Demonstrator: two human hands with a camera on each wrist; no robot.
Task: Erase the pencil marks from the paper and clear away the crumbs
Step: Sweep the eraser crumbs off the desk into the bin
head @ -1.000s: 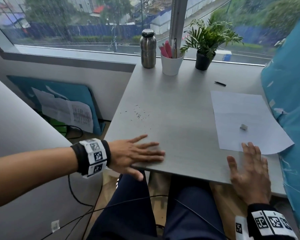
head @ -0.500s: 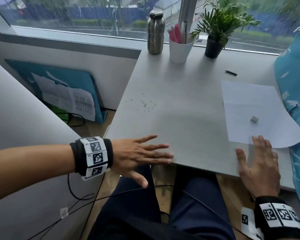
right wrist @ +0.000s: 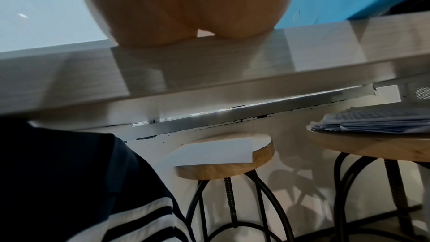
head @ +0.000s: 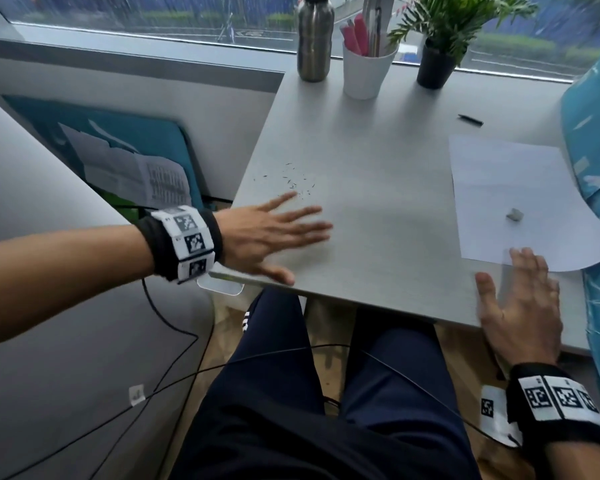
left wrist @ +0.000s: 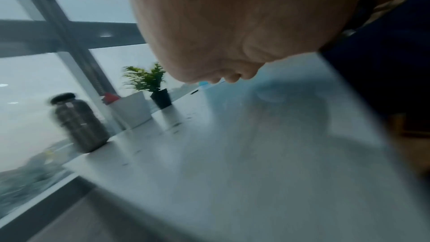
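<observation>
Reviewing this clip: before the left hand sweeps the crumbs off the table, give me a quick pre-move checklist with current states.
1. Left hand flat, fingers straight, holding nothing: ok.
2. Crumbs lie just beyond its fingertips, in reach: ok.
3. Right hand steadies the paper at its near edge: ok.
4. Eraser set down on the paper, clear of the sweep: ok.
5. Pencil marks all gone: cannot tell; the sheet looks blank from the head view.
6. Somewhere to catch the crumbs: not ok, none visible.
</observation>
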